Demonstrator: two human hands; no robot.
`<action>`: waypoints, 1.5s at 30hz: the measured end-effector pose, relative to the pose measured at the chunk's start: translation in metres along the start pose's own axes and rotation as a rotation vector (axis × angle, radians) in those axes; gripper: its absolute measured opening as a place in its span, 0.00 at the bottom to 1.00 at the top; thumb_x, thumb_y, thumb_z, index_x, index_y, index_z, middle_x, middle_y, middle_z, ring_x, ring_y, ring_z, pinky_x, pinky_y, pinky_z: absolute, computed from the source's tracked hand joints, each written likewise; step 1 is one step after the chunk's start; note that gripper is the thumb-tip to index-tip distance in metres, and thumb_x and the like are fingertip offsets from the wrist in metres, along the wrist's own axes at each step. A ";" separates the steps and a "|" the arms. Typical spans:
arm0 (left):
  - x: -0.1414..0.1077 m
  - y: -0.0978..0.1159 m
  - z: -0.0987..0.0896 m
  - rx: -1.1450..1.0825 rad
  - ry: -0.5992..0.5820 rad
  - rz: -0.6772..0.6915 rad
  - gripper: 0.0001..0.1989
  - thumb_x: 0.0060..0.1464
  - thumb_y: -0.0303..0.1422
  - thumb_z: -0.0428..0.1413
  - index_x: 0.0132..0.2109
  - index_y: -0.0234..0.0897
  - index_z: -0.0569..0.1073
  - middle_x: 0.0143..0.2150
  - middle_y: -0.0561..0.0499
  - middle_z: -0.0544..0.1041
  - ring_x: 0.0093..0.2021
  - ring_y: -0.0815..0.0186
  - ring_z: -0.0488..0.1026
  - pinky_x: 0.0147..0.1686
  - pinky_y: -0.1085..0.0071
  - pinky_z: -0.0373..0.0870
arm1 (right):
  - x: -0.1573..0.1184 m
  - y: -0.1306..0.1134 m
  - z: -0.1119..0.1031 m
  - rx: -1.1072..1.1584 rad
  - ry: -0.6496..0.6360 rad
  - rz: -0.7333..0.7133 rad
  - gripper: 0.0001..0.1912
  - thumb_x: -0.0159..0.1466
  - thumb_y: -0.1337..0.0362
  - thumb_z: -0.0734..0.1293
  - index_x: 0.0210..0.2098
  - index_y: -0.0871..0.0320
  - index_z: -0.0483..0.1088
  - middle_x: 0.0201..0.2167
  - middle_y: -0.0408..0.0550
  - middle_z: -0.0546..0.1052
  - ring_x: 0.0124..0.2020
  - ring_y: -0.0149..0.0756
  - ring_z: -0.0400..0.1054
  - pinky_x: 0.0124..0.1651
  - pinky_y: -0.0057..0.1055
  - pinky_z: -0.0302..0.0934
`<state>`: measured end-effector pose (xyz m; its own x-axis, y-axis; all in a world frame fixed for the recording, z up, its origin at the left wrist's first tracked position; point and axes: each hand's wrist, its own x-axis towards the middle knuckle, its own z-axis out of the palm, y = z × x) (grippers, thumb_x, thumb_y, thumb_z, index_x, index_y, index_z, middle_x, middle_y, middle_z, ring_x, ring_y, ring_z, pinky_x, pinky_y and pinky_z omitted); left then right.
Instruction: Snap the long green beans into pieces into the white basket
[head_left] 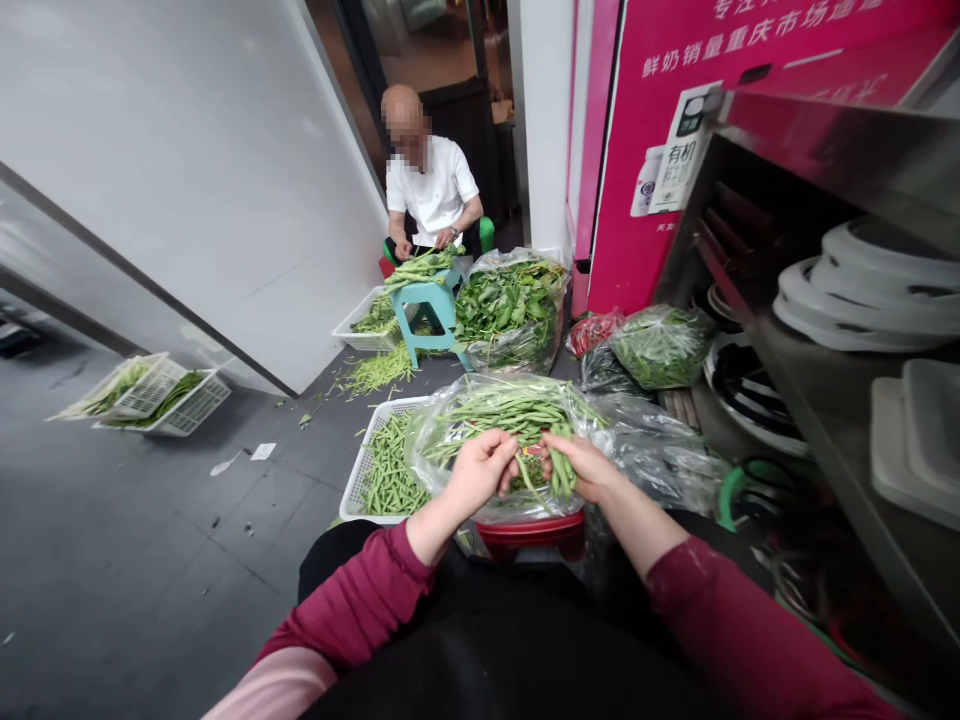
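Note:
My right hand is closed round a small bunch of green beans that hang down below the fingers. To its left, my left hand is closed in a pinch at the upper end of a single green bean. Both hands are above an open clear plastic bag with long green beans lying in it. The bag rests on a red stool or tub, partly hidden. Just left of the bag, a white basket holds short bean pieces.
A co-worker in white sits ahead, handling greens on a blue stool. A bag of leafy greens stands beside it. More baskets lie at left. A metal shelf with white lids closes in the right.

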<state>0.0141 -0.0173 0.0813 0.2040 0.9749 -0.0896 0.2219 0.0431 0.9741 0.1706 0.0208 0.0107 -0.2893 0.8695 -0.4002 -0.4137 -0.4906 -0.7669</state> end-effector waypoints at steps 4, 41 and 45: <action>0.022 -0.026 0.005 0.010 0.047 0.009 0.16 0.50 0.43 0.51 0.25 0.33 0.66 0.17 0.56 0.65 0.17 0.75 0.60 0.19 0.78 0.58 | -0.012 0.006 0.011 0.035 -0.239 0.169 0.10 0.54 0.59 0.67 0.29 0.59 0.66 0.22 0.44 0.72 0.20 0.31 0.67 0.23 0.28 0.62; -0.023 -0.082 0.008 -0.033 -0.012 -0.006 0.39 0.43 0.26 0.53 0.62 0.31 0.47 0.61 0.36 0.54 0.60 0.53 0.53 0.58 0.58 0.51 | -0.011 0.065 0.060 -0.137 0.214 -0.154 0.18 0.46 0.61 0.72 0.37 0.56 0.68 0.32 0.44 0.75 0.34 0.38 0.70 0.36 0.30 0.64; -0.041 -0.091 -0.024 -0.025 0.089 -0.014 0.41 0.44 0.29 0.54 0.63 0.30 0.43 0.61 0.35 0.54 0.60 0.54 0.54 0.57 0.57 0.52 | -0.004 0.074 0.102 -0.029 0.101 -0.012 0.16 0.47 0.62 0.71 0.35 0.55 0.68 0.32 0.44 0.75 0.34 0.39 0.70 0.34 0.31 0.66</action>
<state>-0.0376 -0.0559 0.0011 0.1152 0.9896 -0.0857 0.2003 0.0614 0.9778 0.0528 -0.0243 0.0067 -0.1950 0.8773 -0.4386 -0.3910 -0.4796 -0.7855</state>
